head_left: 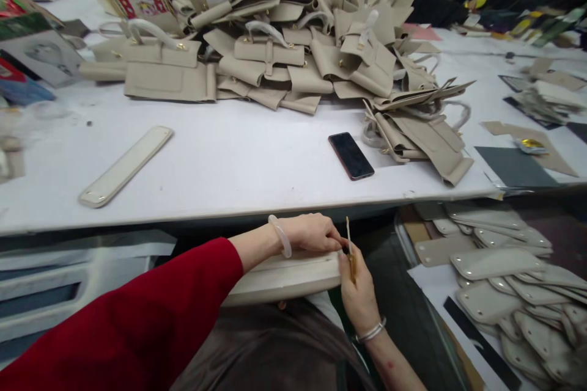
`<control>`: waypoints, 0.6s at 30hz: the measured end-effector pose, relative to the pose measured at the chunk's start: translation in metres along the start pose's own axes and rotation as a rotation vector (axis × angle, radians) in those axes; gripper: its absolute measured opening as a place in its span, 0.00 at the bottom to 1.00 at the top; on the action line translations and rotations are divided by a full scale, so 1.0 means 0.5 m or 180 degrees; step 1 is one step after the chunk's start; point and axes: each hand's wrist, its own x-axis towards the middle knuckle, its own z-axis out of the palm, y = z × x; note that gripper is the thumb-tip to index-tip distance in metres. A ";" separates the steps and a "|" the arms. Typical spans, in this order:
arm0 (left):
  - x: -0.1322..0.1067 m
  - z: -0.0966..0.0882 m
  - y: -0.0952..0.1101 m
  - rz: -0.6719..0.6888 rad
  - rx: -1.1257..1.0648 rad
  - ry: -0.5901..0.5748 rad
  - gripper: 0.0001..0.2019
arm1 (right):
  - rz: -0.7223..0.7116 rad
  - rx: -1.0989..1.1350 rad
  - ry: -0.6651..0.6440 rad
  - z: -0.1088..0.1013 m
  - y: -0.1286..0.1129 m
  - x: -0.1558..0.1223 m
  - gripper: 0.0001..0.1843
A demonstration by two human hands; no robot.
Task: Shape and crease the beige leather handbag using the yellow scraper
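On my lap lies a beige bag (284, 278), its long pale opening facing up. My left hand (312, 232), below a red sleeve and a pale bangle, reaches across it with curled fingers closed at the right end of the bag. Against that same end, my right hand (361, 290) is closed round a thin stick-like tool (353, 264), yellowish at the lower part, its pale tip pointing up. The fingertips of both hands meet there. Whatever small part lies between them is hidden.
Beige handbags (270, 49) are heaped along the back of the white table (229, 153). A phone (351, 156) and a long pale strip (126, 167) lie nearer. Studded panels (499, 293) are piled at right; a plastic crate (41, 293) stands left.
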 end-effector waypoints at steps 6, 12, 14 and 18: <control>0.003 0.005 0.016 -0.0216 0.0311 0.0068 0.18 | -0.0076 -0.0684 0.0177 0.016 0.008 0.002 0.32; -0.067 -0.013 -0.008 -0.0286 -0.0237 0.0422 0.19 | 0.0067 -0.1013 -0.0046 -0.013 0.002 0.006 0.42; -0.140 -0.026 -0.046 -0.0385 -0.0512 0.0854 0.20 | 0.0311 -0.1385 -0.0223 -0.051 0.006 0.016 0.49; -0.336 0.014 -0.150 -0.1058 -0.1056 0.2032 0.28 | -0.0040 -0.1707 -0.0557 -0.127 -0.009 0.052 0.54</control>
